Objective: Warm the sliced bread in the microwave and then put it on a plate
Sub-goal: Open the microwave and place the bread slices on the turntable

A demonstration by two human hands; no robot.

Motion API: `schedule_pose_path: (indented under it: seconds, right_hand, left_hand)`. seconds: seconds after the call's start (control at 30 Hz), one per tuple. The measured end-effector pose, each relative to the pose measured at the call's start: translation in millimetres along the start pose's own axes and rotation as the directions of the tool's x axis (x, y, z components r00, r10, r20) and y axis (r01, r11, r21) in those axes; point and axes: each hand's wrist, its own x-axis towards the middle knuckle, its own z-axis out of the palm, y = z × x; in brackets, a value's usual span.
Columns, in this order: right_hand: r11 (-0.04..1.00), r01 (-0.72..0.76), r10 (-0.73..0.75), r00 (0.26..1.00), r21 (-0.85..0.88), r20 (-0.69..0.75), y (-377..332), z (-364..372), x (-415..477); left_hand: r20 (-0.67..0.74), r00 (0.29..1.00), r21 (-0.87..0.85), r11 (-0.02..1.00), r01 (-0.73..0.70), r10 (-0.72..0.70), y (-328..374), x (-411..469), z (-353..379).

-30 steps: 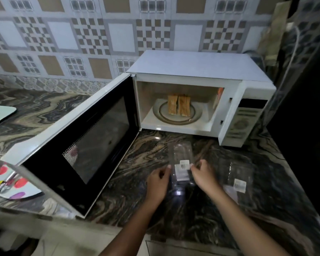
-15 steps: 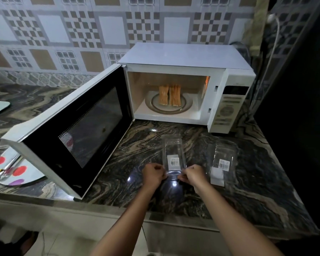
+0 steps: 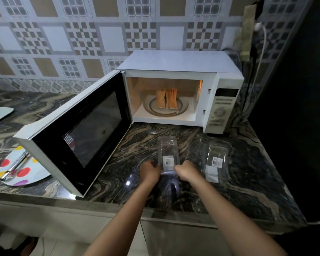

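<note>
Two bare hands are seen from above at the near end of a clear, oblong plastic container with a white barcode label [image 3: 168, 154], which lies on a dark, swirl-patterned stone countertop [image 3: 137, 145]. The left hand [image 3: 149, 171] is curled, its fingers tucked against the container's near left corner. The right hand [image 3: 187, 171] is curled likewise at the near right corner. The container's near edge seems to be pinched from both sides, though the fingertips themselves are hidden.

One more clear plastic container with barcode labels [image 3: 216, 159] lies just to the right, apart from the hands.

Behind them, one white microwave oven [image 3: 174, 61] is set against a tiled wall, its black-windowed door [image 3: 78, 133] swung wide to the left. Inside, toasted-looking sliced bread [image 3: 166, 98] is set on a round pale plate with a brown ring [image 3: 181, 109]. Two clusters of slices are seen; the exact count cannot be told.

At the left, one white plate with coloured dots [image 3: 24, 172] is partly covered by the door's outer corner, and a metal utensil [image 3: 15, 165] is laid across it.

The door's corner reaches almost to the counter's front edge. Bare counter is left between the door and the containers, and a dark wall closes the right side.
</note>
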Motion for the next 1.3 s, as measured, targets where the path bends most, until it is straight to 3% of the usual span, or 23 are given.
schedule_pose_path:
  seconds: [0.1,0.2,0.33,0.43,0.6,0.7,0.77,0.87,0.97,1.1,1.3]
  right_hand:
    - [0.984,0.108,-0.117,0.991,-0.144,-0.058,-8.8,-20.6,-18.6]
    - [0.951,0.289,-0.308,0.906,-0.106,-0.291,-10.3,-44.9,-33.7]
    - [0.916,0.401,-0.345,0.755,-0.023,-0.558,14.4,-87.3,-43.1]
    - [0.952,0.307,-0.239,0.751,0.005,-0.616,52.1,-105.3,-33.4]
    - [0.983,0.030,0.047,0.913,0.181,-0.405,106.9,-92.2,-11.1]
    - [0.932,-0.086,0.163,0.967,0.352,-0.196,119.4,-79.1,-0.2]
    - [0.874,-0.119,0.185,0.978,0.470,-0.097,125.6,-73.9,7.4]
    - [0.786,-0.104,0.181,0.981,0.610,-0.067,132.0,-74.1,8.7]
    - [0.764,-0.111,0.188,0.981,0.635,-0.055,137.6,-77.1,4.2]
    - [0.735,-0.139,0.223,0.974,0.664,-0.042,144.3,-76.6,4.8]
    - [0.795,-0.086,0.183,0.978,0.601,-0.102,145.9,-75.9,5.1]
  left_hand:
    - [-0.099,0.991,-0.092,0.991,-0.097,0.088,22.9,-9.8,-5.5]
    - [-0.124,0.965,-0.121,0.962,-0.246,0.232,50.7,-14.8,-2.1]
    - [0.031,0.952,-0.157,0.942,-0.296,0.305,78.1,-28.7,24.5]
    - [0.238,0.943,-0.127,0.970,-0.209,0.234,82.5,-39.6,49.5]
    - [0.439,0.897,-0.030,0.999,-0.032,0.042,67.7,-40.2,82.0]
    - [0.583,0.808,-0.054,0.989,0.139,-0.082,55.3,-36.1,93.8]
    - [0.599,0.794,-0.125,0.968,0.216,-0.100,48.2,-34.3,98.2]
    - [0.634,0.762,-0.185,0.930,0.317,-0.133,40.4,-38.2,96.5]
    - [0.668,0.727,-0.212,0.895,0.393,-0.161,37.1,-45.0,93.6]
    - [0.651,0.746,-0.308,0.848,0.431,-0.143,30.7,-48.3,95.6]
    - [0.579,0.802,-0.355,0.841,0.409,-0.146,25.2,-49.2,103.3]
